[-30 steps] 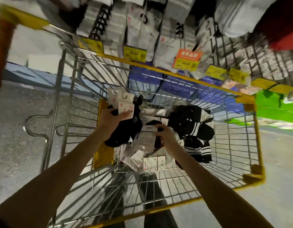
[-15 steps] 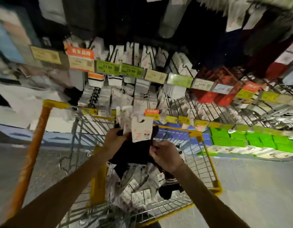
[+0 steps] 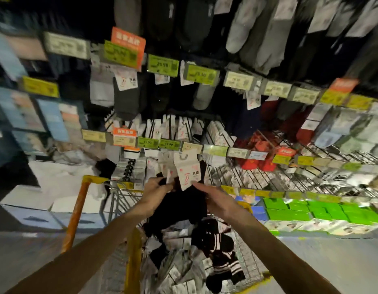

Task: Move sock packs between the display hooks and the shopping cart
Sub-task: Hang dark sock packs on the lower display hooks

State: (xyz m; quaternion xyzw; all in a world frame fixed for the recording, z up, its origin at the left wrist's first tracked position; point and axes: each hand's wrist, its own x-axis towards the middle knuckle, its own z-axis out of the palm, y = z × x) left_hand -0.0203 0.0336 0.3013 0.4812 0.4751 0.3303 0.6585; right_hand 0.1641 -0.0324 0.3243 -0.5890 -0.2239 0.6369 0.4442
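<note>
A bundle of black sock packs (image 3: 181,206) with white card headers hangs between both hands above the shopping cart (image 3: 131,264). My left hand (image 3: 155,190) grips the bundle at its top left, by the cards. My right hand (image 3: 213,197) holds the right side, its fingers touching the front white card (image 3: 188,171). More packs lie in the cart: black socks with white stripes (image 3: 217,249) and several wrapped white packs (image 3: 181,272). The display hooks (image 3: 179,128) with hanging sock packs fill the wall straight ahead.
Rows of yellow and green price tags (image 3: 162,63) run along the hook rails. Red packs (image 3: 258,149) hang to the right, above wire shelving. Green boxes (image 3: 311,211) are stacked low on the right. The cart's orange handle post (image 3: 76,215) stands at left.
Both hands lifted the black sock bundle up out of the cart toward the display wall. The view tilted upward, so higher rows of hooks now show.
</note>
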